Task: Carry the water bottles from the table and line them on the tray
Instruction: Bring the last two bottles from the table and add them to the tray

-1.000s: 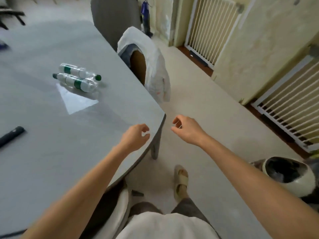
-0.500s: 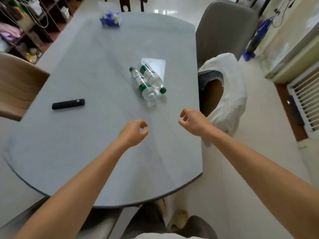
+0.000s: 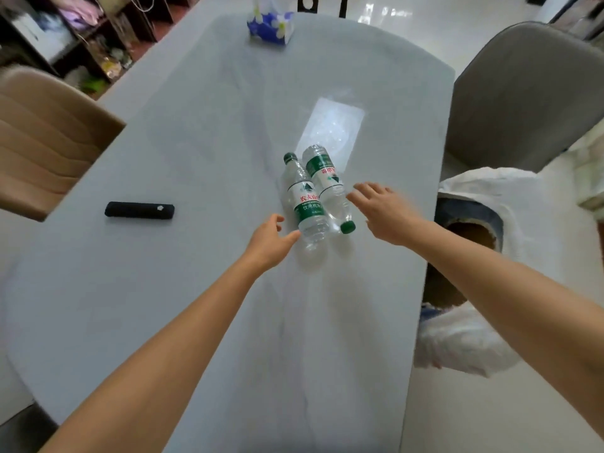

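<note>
Two clear water bottles with green labels and green caps lie side by side on the grey table (image 3: 196, 289). The left bottle (image 3: 305, 204) has its cap pointing away from me. On the right bottle (image 3: 328, 188) the cap points toward me. My left hand (image 3: 269, 240) is open, and its fingertips are at the near end of the left bottle. Just right of the right bottle hovers my right hand (image 3: 382, 212), open with fingers spread. Neither hand holds anything. No tray is in view.
A black remote (image 3: 139, 210) lies on the table to the left. A blue tissue box (image 3: 270, 26) stands at the far end. A tan chair (image 3: 42, 142) is at the left, a grey chair (image 3: 523, 93) at the right, and a chair draped in white cloth (image 3: 483, 256) beside the table.
My view has swung from the floor to the table and closed in on the bottles. Both hands have reached forward to them, and their loosely curled fingers have spread.
</note>
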`<state>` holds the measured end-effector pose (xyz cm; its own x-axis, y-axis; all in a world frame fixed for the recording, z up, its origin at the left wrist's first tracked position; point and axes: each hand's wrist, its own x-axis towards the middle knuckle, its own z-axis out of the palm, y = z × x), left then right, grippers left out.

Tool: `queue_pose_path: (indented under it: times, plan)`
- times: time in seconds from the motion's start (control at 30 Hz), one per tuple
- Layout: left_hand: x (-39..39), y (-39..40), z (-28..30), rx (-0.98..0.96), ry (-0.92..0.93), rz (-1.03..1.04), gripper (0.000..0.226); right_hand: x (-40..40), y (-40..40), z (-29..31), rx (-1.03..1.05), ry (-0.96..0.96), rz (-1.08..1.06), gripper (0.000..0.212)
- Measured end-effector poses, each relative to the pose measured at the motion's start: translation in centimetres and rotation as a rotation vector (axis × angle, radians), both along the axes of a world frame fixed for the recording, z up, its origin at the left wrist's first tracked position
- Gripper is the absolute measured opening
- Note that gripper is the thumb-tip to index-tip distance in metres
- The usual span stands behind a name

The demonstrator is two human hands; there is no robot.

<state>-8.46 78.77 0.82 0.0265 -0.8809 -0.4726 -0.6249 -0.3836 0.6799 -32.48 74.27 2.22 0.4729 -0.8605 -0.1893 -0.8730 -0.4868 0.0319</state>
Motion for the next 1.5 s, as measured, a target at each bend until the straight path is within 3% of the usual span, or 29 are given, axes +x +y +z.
queue_pose_path:
  times: [0.23,0.4,0.63,0.73,0.87,1.03,1.13,1.37,1.5]
  plan:
    - [-4.1,-3.7,-2.6,0.033,-0.026,0.267,0.065,-0.6,-8.2,-3.6,-0.019,0.007,0.296,0.08]
    - [-8.4,-6.9,-4.2,0.067,-0.164,0.381,0.069,-2.2,-9.8,-5.0,0.012,-0.106,0.278,0.075]
    - [-9.6,-8.7,-5.8,0.09,-0.344,0.418,0.074,-3.8,-11.2,-5.9,0.007,-0.1,0.33,0.072]
    - [-9.0,-8.9,-5.7,0.121,-0.383,0.368,0.072,-3.1,-11.8,-6.1,-0.027,-0.064,0.418,0.073]
    - [-7.5,-7.0,-5.9,0.144,-0.462,0.375,0.067,-1.4,-13.8,-6.4,-0.11,0.053,0.686,0.071]
    - [-6.0,-4.6,-6.7,0.179,-0.45,0.458,0.068,2.3,-15.8,-7.3,-0.132,0.21,0.929,0.046]
    - [-5.4,-4.6,-6.8,0.207,-0.406,0.475,0.07,3.2,-16.3,-7.5,-0.048,0.179,0.877,0.049]
    - [-4.8,-6.0,-7.1,0.149,-0.383,0.527,0.083,-0.1,-12.7,-7.6,0.151,0.076,0.397,0.057]
    - [-5.4,-5.9,-7.6,0.027,-0.39,0.627,0.071,-2.6,-9.6,-8.2,0.185,0.041,0.266,0.05]
